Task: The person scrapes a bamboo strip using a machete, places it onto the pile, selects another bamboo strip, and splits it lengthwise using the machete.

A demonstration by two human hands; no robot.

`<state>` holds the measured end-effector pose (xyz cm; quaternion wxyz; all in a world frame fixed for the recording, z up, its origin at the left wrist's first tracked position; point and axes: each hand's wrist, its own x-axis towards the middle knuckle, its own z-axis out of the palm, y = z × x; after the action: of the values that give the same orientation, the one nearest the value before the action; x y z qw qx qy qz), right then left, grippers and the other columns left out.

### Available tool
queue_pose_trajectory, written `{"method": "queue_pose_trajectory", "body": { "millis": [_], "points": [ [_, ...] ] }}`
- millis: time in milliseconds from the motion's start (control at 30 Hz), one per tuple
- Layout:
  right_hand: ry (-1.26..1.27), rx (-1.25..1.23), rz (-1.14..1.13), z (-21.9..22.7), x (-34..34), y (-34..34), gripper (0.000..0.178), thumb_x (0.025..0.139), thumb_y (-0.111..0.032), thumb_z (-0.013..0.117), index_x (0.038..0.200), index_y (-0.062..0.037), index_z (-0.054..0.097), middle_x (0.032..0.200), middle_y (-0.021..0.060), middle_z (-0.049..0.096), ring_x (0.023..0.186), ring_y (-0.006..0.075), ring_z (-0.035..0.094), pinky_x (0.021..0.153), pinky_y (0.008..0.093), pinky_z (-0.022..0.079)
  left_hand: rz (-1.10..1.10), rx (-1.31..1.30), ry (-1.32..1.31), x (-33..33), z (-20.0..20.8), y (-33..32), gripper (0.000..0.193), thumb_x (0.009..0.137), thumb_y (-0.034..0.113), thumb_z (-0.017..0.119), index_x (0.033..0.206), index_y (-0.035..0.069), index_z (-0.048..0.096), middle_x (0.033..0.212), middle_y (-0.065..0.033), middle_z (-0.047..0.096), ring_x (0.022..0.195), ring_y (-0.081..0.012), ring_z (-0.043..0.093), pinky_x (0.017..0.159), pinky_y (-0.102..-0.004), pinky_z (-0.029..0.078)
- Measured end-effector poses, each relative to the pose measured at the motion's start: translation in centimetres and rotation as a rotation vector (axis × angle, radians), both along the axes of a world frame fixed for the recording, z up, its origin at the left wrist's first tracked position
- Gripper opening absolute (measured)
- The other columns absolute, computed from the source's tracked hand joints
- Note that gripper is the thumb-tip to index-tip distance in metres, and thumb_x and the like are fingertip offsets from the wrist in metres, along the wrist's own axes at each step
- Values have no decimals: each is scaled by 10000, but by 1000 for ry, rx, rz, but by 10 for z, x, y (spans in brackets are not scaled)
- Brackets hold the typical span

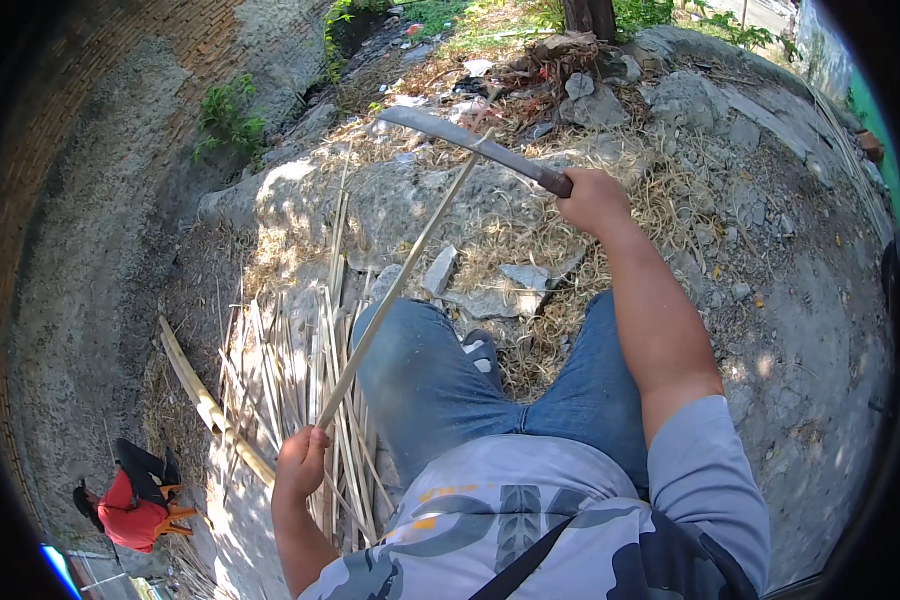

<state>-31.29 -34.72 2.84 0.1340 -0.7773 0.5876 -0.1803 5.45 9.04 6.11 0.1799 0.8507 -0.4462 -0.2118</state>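
My left hand (300,462) is closed round the lower end of a long, thin bamboo strip (402,280), which slants up and away to the right. My right hand (594,203) grips the dark handle of a machete (440,128) with a long, slightly curved grey blade. The blade points to the left and meets the strip near the strip's far end, where a small pale curl shows. Beside my left leg lies a loose pile of split bamboo strips (320,385), and left of it a thicker length of bamboo (207,405).
Pale shavings (660,190) litter the ground ahead, among broken concrete pieces (440,270). A tree trunk (590,18) stands at the far side. A brick wall (80,80) runs along the left. At lower left another person in a red top (130,512) sits on an orange chair (176,514).
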Motion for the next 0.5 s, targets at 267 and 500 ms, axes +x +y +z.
{"method": "queue_pose_trajectory", "body": {
  "millis": [267,500],
  "points": [
    [33,120,-10,2,3,7,259,827,-284,702,1051,-160,743,1003,127,740,969,340,715,862,492,567,19,4,-20,5,-12,3,457,1076,364,509,895,-24,670,702,-156,625,666,-261,603,676,-395,502],
    [-160,114,36,-5,2,3,285,797,-278,706,1025,-109,738,960,159,740,933,365,709,824,493,553,-5,-54,12,4,-24,4,453,1078,355,501,886,-27,652,697,-163,613,655,-268,592,665,-404,495]
  ]
}}
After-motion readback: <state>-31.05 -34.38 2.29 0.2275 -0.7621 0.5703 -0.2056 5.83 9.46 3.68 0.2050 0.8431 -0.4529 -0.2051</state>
